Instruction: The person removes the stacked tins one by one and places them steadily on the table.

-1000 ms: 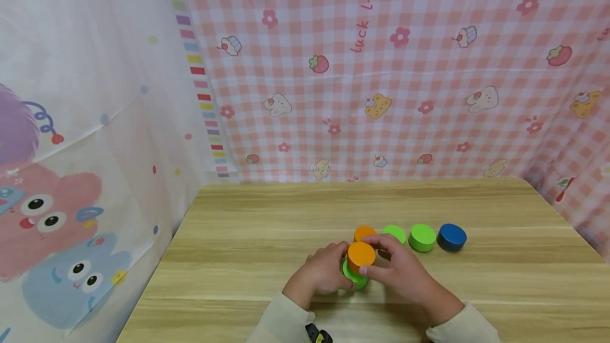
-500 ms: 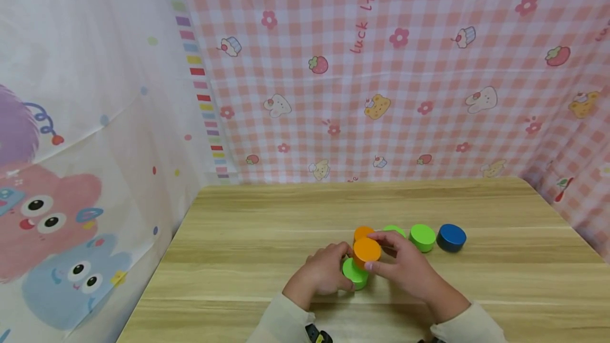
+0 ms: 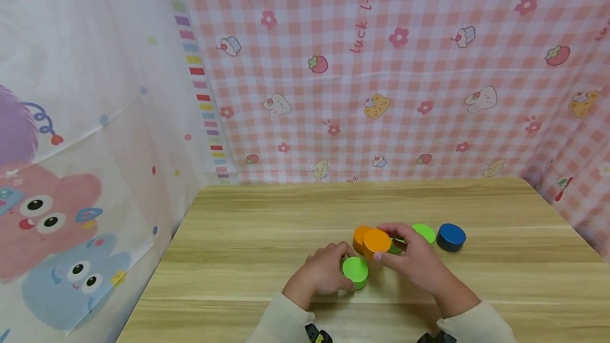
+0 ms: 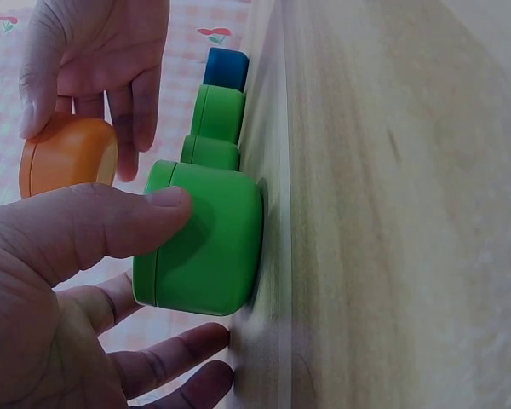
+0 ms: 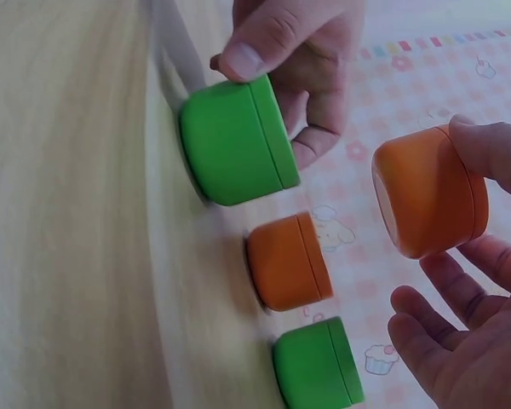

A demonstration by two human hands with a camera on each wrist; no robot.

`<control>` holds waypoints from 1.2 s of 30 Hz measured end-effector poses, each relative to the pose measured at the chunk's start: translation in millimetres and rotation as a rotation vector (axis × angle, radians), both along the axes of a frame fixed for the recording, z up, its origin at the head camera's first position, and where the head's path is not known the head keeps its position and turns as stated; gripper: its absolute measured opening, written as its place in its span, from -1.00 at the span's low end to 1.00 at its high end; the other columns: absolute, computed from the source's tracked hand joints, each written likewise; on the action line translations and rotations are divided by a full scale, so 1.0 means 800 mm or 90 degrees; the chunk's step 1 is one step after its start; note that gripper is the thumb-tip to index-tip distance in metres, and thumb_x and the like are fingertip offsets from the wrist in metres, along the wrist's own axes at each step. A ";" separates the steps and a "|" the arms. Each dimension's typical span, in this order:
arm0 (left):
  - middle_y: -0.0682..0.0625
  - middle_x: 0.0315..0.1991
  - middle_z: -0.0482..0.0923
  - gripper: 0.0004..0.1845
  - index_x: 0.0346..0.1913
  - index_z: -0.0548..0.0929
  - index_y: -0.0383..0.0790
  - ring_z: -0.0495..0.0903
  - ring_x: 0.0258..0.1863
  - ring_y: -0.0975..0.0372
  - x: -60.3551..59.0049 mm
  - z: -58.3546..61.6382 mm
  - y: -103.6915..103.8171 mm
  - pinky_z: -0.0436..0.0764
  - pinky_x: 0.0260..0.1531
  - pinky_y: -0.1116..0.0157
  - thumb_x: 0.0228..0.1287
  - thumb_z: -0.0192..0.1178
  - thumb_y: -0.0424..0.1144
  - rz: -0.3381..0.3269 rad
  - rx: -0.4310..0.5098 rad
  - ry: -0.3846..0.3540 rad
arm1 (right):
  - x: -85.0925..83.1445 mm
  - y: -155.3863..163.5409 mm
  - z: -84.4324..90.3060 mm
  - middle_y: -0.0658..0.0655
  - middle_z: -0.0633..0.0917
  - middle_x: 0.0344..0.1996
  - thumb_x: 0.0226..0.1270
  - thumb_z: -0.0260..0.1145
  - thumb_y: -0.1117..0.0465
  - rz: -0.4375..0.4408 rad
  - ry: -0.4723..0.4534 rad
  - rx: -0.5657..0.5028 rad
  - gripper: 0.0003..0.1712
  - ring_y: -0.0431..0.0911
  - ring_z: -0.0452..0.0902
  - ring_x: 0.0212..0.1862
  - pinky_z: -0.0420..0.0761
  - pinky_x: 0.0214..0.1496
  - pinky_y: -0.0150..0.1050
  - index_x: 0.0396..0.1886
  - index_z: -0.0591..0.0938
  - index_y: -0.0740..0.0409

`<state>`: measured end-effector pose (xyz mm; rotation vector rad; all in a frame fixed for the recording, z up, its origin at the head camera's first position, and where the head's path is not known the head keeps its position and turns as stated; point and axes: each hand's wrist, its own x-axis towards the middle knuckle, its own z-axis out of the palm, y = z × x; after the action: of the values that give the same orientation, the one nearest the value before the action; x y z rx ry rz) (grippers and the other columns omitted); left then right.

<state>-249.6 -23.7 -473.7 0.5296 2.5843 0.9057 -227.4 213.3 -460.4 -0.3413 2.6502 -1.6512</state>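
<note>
Orange block (image 3: 376, 241) lifted clear, green block (image 3: 355, 271) alone on the bench (image 3: 267, 216).
Right hand (image 3: 414, 263) pinches the orange; left hand (image 3: 324, 274) grips the green; placing remains.

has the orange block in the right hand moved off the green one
Yes. The held orange block has gone up and right, off the green block, toward the row's orange block.

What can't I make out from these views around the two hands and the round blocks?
- Head view: one green block is mostly hidden behind the right hand.
- Head view: the rear orange block is partly covered by the held orange block.
- Left wrist view: the blue block is cut short by green blocks in front.
- Right wrist view: the blue block is out of frame.
</note>
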 end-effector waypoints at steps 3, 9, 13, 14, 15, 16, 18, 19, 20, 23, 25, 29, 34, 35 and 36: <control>0.10 -0.05 0.58 -0.47 -0.04 0.58 0.11 0.46 -0.08 0.13 0.000 0.000 0.000 0.39 0.04 0.01 -0.04 0.67 -0.18 0.002 -0.001 0.001 | -0.001 0.004 0.003 0.23 0.63 0.25 0.38 0.53 0.10 -0.011 0.003 0.007 -0.33 0.14 0.54 0.29 0.47 0.43 0.24 0.37 0.52 0.26; 0.09 -0.05 0.58 -0.47 -0.04 0.58 0.11 0.46 -0.08 0.13 0.000 0.001 0.000 0.39 0.05 0.00 -0.04 0.67 -0.19 0.002 0.000 -0.001 | -0.002 0.008 0.006 0.24 0.64 0.24 0.37 0.54 0.15 -0.030 0.019 0.012 -0.36 0.15 0.54 0.29 0.46 0.44 0.23 0.34 0.53 0.26; 0.08 -0.04 0.58 -0.47 -0.04 0.58 0.10 0.46 -0.07 0.13 0.001 0.003 0.000 0.39 0.05 0.00 -0.03 0.66 -0.20 0.000 0.002 -0.002 | -0.003 0.012 0.008 0.27 0.64 0.24 0.36 0.55 0.12 -0.046 0.020 0.022 -0.34 0.17 0.54 0.29 0.46 0.43 0.23 0.34 0.52 0.27; 0.08 -0.04 0.58 -0.48 -0.03 0.59 0.10 0.46 -0.07 0.13 0.001 0.003 0.000 0.39 0.05 0.00 -0.03 0.66 -0.20 0.000 0.002 -0.001 | -0.003 0.013 0.009 0.27 0.63 0.25 0.36 0.55 0.11 -0.051 0.018 0.024 -0.33 0.17 0.54 0.29 0.46 0.43 0.24 0.35 0.52 0.27; 0.08 -0.03 0.58 -0.48 -0.03 0.59 0.10 0.46 -0.07 0.13 0.001 0.003 0.000 0.39 0.05 0.00 -0.02 0.66 -0.20 -0.001 0.002 -0.001 | -0.004 0.014 0.010 0.27 0.63 0.25 0.36 0.54 0.10 -0.055 0.016 0.025 -0.33 0.17 0.53 0.29 0.46 0.43 0.24 0.35 0.52 0.27; 0.08 -0.03 0.59 -0.48 -0.03 0.59 0.09 0.47 -0.07 0.13 0.001 0.004 0.000 0.39 0.05 0.00 -0.02 0.66 -0.21 -0.001 0.001 -0.001 | -0.004 0.016 0.010 0.27 0.63 0.25 0.37 0.54 0.09 -0.059 0.015 0.029 -0.32 0.17 0.53 0.29 0.47 0.43 0.24 0.36 0.51 0.27; 0.07 -0.02 0.59 -0.48 -0.03 0.59 0.09 0.47 -0.06 0.12 0.001 0.004 0.000 0.40 0.06 0.00 -0.02 0.66 -0.21 -0.001 0.000 -0.001 | -0.006 0.020 0.010 0.27 0.62 0.26 0.38 0.53 0.08 -0.067 0.010 0.032 -0.32 0.17 0.53 0.29 0.48 0.42 0.25 0.37 0.51 0.25; 0.07 -0.02 0.59 -0.48 -0.03 0.59 0.09 0.47 -0.06 0.12 0.001 0.003 0.000 0.40 0.06 -0.01 -0.02 0.66 -0.21 0.000 -0.001 -0.001 | -0.006 0.021 0.010 0.27 0.62 0.26 0.38 0.53 0.07 -0.069 0.010 0.032 -0.32 0.16 0.52 0.28 0.48 0.42 0.25 0.37 0.51 0.26; 0.07 -0.02 0.59 -0.48 -0.03 0.59 0.09 0.47 -0.06 0.12 0.001 0.003 0.000 0.40 0.07 -0.01 -0.02 0.66 -0.20 0.000 -0.003 -0.001 | -0.007 0.023 0.010 0.28 0.61 0.27 0.38 0.53 0.07 -0.071 0.008 0.032 -0.31 0.16 0.52 0.28 0.48 0.42 0.25 0.37 0.51 0.26; 0.07 -0.01 0.59 -0.48 -0.03 0.59 0.09 0.47 -0.05 0.11 0.001 0.003 0.001 0.40 0.09 -0.03 -0.02 0.66 -0.20 0.002 -0.005 -0.004 | -0.009 0.028 0.010 0.29 0.60 0.28 0.39 0.52 0.07 -0.077 0.006 0.029 -0.30 0.17 0.51 0.30 0.47 0.43 0.25 0.38 0.49 0.27; 0.07 -0.02 0.58 -0.48 -0.03 0.59 0.09 0.47 -0.05 0.11 0.001 0.002 0.001 0.39 0.10 -0.03 -0.01 0.66 -0.20 0.003 -0.006 -0.006 | -0.009 0.030 0.011 0.30 0.59 0.29 0.39 0.52 0.07 -0.080 0.003 0.025 -0.29 0.18 0.50 0.31 0.46 0.44 0.25 0.39 0.48 0.28; 0.08 -0.03 0.59 -0.48 -0.03 0.59 0.09 0.47 -0.05 0.12 0.001 0.001 0.001 0.39 0.09 -0.03 -0.01 0.66 -0.19 0.004 -0.006 -0.005 | -0.010 0.035 0.011 0.32 0.58 0.30 0.40 0.52 0.06 -0.089 -0.005 0.022 -0.27 0.20 0.47 0.34 0.44 0.45 0.25 0.40 0.47 0.29; 0.08 -0.04 0.59 -0.48 -0.03 0.59 0.09 0.47 -0.07 0.13 0.001 0.001 0.001 0.39 0.08 -0.02 -0.02 0.66 -0.18 0.003 -0.008 0.001 | -0.012 0.041 0.007 0.32 0.56 0.32 0.40 0.51 0.05 -0.102 -0.011 0.017 -0.26 0.20 0.45 0.35 0.42 0.47 0.26 0.41 0.46 0.29; 0.09 -0.04 0.59 -0.48 -0.03 0.59 0.09 0.47 -0.07 0.13 0.001 0.001 0.001 0.39 0.08 -0.02 -0.02 0.66 -0.18 0.003 -0.009 0.002 | -0.013 0.043 0.006 0.32 0.56 0.32 0.41 0.51 0.05 -0.104 -0.011 0.015 -0.26 0.19 0.44 0.35 0.41 0.47 0.25 0.42 0.46 0.29; 0.09 -0.04 0.59 -0.48 -0.03 0.58 0.09 0.46 -0.07 0.13 0.001 0.001 0.002 0.39 0.08 -0.02 -0.02 0.66 -0.18 0.003 -0.009 0.002 | -0.014 0.044 0.005 0.32 0.56 0.32 0.41 0.51 0.06 -0.107 -0.012 0.012 -0.26 0.19 0.44 0.35 0.41 0.48 0.25 0.42 0.46 0.29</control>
<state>-248.6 -22.5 -472.6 0.5221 2.5937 0.8872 -238.3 248.7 -456.2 -0.1049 2.7474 -1.6610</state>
